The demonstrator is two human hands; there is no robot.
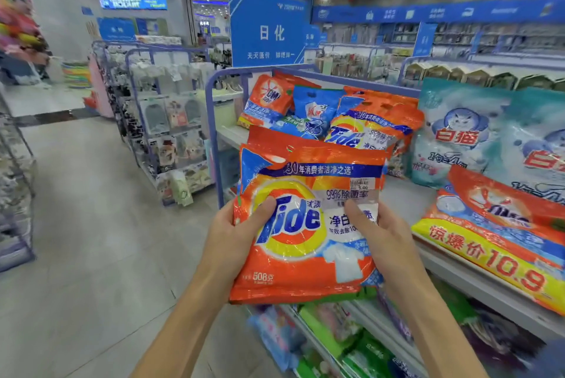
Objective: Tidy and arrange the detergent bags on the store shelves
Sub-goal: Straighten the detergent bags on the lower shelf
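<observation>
An orange Tide detergent bag (308,267) is held upright in front of the shelf, with a second orange bag (275,136) showing just behind its top edge. My left hand (235,240) grips its left side, thumb across the logo. My right hand (382,237) grips its right side, thumb on the front. On the top shelf (403,197) behind lie more Tide bags (367,130), an orange OMO bag (269,99) and a blue bag (315,111).
Teal white-cat bags (458,133) stand at the right, with an orange bag (495,209) lying in front above a yellow price strip (489,258). Green and blue packs (330,335) fill the lower shelf. A purple shelf frame (212,133) stands left; the aisle floor (91,224) is open.
</observation>
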